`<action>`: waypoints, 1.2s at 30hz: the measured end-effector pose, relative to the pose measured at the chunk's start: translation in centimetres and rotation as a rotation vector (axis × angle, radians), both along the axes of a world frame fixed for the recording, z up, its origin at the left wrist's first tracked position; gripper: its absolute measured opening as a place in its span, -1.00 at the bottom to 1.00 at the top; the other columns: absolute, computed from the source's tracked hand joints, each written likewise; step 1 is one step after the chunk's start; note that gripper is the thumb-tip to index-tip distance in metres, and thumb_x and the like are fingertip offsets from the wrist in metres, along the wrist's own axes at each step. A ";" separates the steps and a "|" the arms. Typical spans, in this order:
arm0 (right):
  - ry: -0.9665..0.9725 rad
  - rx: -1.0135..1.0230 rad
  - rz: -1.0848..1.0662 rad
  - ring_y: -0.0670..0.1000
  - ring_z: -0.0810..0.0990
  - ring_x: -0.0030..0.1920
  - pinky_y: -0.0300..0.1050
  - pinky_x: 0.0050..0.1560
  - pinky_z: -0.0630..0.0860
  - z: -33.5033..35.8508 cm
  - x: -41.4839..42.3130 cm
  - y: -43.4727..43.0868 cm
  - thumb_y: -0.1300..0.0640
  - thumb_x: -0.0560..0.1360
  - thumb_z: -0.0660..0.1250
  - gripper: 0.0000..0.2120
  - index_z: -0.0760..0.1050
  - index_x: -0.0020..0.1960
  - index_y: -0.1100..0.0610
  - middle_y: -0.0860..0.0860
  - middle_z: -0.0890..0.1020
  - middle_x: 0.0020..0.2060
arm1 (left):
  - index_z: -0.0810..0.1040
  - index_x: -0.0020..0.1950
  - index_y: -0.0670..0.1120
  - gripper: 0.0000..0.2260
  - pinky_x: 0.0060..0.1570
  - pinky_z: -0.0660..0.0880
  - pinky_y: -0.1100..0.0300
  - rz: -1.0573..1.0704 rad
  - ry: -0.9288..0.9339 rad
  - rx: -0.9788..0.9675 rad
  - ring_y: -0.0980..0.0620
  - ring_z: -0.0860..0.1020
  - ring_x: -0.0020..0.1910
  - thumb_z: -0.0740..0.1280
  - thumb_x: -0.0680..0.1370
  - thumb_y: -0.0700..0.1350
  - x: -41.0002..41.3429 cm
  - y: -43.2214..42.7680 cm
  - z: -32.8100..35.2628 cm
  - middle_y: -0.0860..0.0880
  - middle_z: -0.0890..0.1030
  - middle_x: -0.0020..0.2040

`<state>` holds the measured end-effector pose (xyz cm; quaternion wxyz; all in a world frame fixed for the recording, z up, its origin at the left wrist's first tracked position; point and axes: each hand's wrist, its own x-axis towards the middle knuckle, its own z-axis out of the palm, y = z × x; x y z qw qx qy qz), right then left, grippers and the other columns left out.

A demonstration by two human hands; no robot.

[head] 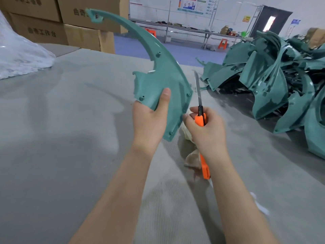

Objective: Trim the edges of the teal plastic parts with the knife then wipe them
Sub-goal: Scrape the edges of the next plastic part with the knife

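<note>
Trimming step in hand. Left hand [149, 120] grips the curved teal plastic part [163, 76] above the grey worktop [70, 120]. Right hand [205, 127] holds the orange-handled knife [199, 106], blade beside the part's right edge. Next: set blade on edge, draw along it.

The held teal plastic part [163, 80] looks matt; the piled teal parts [274, 81] shine glossy. Ribbed grey cloth covers the desk [70, 138]. The knife [200, 110] has a dull metal blade and orange plastic handle.

A factory workshop — stacked cardboard boxes [61, 18], a heap of teal plastic parts [274, 80] on the grey tabletop [70, 129], long workbenches [193, 30] and wall charts [191, 6] behind.
</note>
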<state>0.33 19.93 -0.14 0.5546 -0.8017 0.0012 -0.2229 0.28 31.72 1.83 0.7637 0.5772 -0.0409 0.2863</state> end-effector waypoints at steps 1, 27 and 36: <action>-0.005 -0.004 0.004 -0.09 0.41 -0.43 -0.08 -0.29 0.48 0.0 0.1 -0.1 0.07 0.44 0.43 -0.90 0.50 -0.17 0.00 -0.16 0.48 -0.48 | 0.53 -0.16 0.14 -0.82 -0.15 0.49 0.46 -0.015 -0.006 0.006 0.36 0.60 -0.13 0.37 0.55 -0.14 -0.1 -0.2 0.0 0.35 0.63 -0.24; -0.051 -0.112 -0.087 0.26 0.45 -0.34 0.18 -0.27 0.50 -0.4 0.3 -1.6 -0.34 0.50 0.12 -0.31 0.40 -0.22 0.35 0.32 0.48 -0.34 | 0.60 0.08 -0.07 -0.87 -0.30 0.59 0.18 -0.409 0.324 -0.376 0.03 0.69 -0.13 0.36 0.54 -0.13 0.3 3.0 -0.1 -0.03 0.71 -0.05; -0.106 -0.254 -0.066 -0.11 0.23 -0.49 -0.28 -0.46 0.19 -1.2 0.4 -1.6 -0.23 0.56 0.19 -0.48 0.18 -0.42 0.07 -0.09 0.29 -0.56 | 0.58 0.19 -0.10 -0.78 -0.27 0.59 0.18 -0.410 0.359 -0.393 0.00 0.68 -0.08 0.34 0.56 -0.12 0.6 3.1 -0.1 -0.07 0.69 0.04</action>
